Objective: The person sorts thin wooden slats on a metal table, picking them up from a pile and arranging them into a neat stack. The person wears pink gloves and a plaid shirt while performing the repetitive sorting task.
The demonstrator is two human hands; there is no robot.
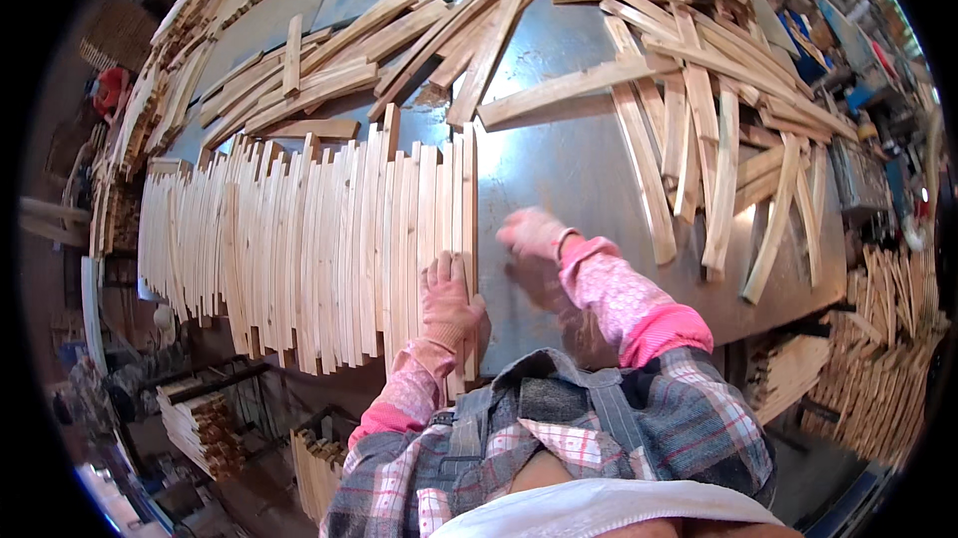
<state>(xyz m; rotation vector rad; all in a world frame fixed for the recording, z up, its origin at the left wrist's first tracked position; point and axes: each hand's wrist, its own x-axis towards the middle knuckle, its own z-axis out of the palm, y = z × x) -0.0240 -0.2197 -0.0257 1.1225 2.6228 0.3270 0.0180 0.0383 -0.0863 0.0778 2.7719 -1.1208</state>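
Observation:
My left hand (449,306), in a pinkish work glove, lies with its fingers stretched out on the near right end of a row of wooden strips (329,239). The strips stand side by side, close together, with uneven ends. To the right of the row, my gloved right hand (534,234) is over the bare metal tabletop (544,169), apart from the wood. Motion smears its fingers, which seem bent, and no strip shows in it.
Loose strips (689,69) lie criss-crossed in a pile at the far right. More loose strips (369,44) are strewn behind the row. Stacked wood (205,428) stands below the table at the left, and another stack (888,368) at the right.

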